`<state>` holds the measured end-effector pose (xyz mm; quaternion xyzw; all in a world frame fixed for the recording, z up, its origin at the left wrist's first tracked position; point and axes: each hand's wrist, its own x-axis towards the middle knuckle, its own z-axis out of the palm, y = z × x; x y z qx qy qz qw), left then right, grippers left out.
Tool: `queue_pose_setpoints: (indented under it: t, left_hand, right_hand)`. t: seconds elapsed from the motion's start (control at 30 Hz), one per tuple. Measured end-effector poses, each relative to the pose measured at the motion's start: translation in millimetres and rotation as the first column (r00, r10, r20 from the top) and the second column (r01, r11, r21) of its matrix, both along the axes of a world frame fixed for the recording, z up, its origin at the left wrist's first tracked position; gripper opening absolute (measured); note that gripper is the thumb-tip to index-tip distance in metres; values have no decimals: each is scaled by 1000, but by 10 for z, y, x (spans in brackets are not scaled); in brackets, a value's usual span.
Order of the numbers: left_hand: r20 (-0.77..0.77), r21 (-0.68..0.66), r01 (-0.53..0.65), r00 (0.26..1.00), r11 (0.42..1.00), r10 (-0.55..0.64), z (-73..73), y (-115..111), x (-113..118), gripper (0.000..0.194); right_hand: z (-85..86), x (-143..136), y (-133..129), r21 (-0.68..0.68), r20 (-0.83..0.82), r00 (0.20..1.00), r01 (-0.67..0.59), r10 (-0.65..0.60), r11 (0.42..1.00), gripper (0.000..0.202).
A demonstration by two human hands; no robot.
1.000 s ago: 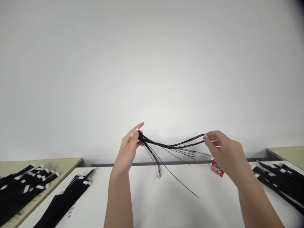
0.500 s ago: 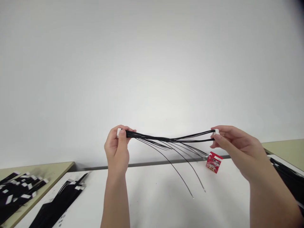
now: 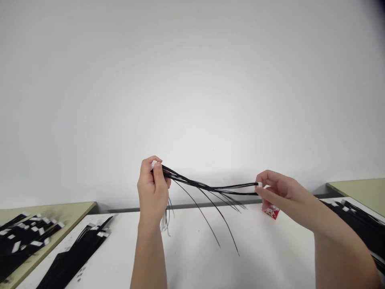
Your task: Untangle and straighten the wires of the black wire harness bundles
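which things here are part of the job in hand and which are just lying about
Part of the job, it seems:
black wires
white plug in the left hand
second plug in the right hand
similar-looking black bundles, left and right

Just lying about, probably:
red packet, partly behind the right hand

Facing a plain, pale-grey upright wall point(image 3: 192, 80).
Seeing a small red printed packet point(image 3: 271, 212) resting near the back edge of a white tabletop point(image 3: 195, 267), a flat yellow-green surface point(image 3: 76, 208) flanking left, another yellow-green surface point(image 3: 361, 190) right.
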<state>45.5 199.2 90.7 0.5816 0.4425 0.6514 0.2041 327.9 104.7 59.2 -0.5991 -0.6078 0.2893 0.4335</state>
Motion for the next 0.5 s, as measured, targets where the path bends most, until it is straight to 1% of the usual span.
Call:
queue_pose_setpoints:
  t: [0.07,0.1,0.17,0.2,0.23,0.27,0.3,0.33,0.37,0.4,0.43,0.47,0.5]
  left_hand:
    - [-68,-29,-49,997,998,47,-15,11,-18,11]
    - [-119,-23,-71,991,997,67,-28,24,-30,12]
    - [-230,19,-107,967,994,109,-60,59,-48,14]
    - [-278,48,-120,952,992,129,-75,78,-51,14]
    - [-316,79,-132,937,988,151,-89,94,-47,14]
    - [-347,113,-143,922,983,173,-100,108,-37,14]
    - [-371,151,-149,908,977,195,-109,119,-22,14]
    - [-391,194,-150,894,969,217,-116,127,-4,13]
    - [-408,239,-149,881,959,238,-122,131,15,13]
    - [-422,285,-142,869,948,257,-127,133,33,13]
    - [-434,328,-132,859,936,273,-131,131,49,12]
    - [-442,365,-118,851,924,283,-133,125,63,12]
    - [-443,393,-108,848,913,291,-133,114,75,13]
  right_hand:
    - [10,-33,-16,-116,88,990,-97,108,988,21]
    - [6,-64,-6,-188,136,974,-153,180,970,17]
    - [-45,-161,69,-294,207,926,-250,317,923,10]
    - [-101,-228,136,-342,207,899,-304,386,889,9]
    - [-180,-307,220,-395,157,873,-373,461,839,8]
    - [-280,-397,316,-453,68,841,-454,537,768,8]
    - [-396,-497,419,-494,-62,812,-531,581,689,7]
    - [-523,-603,522,-535,-226,759,-620,610,574,8]
    - [-655,-713,616,-557,-308,715,-670,627,491,9]
    - [-785,-825,697,-559,-363,689,-699,627,446,13]
    - [-908,-937,760,-546,-412,672,-723,616,423,22]
    - [-1023,-1046,801,-522,-456,661,-741,596,422,30]
    - [-1129,-1153,822,-491,-489,656,-751,575,441,39]
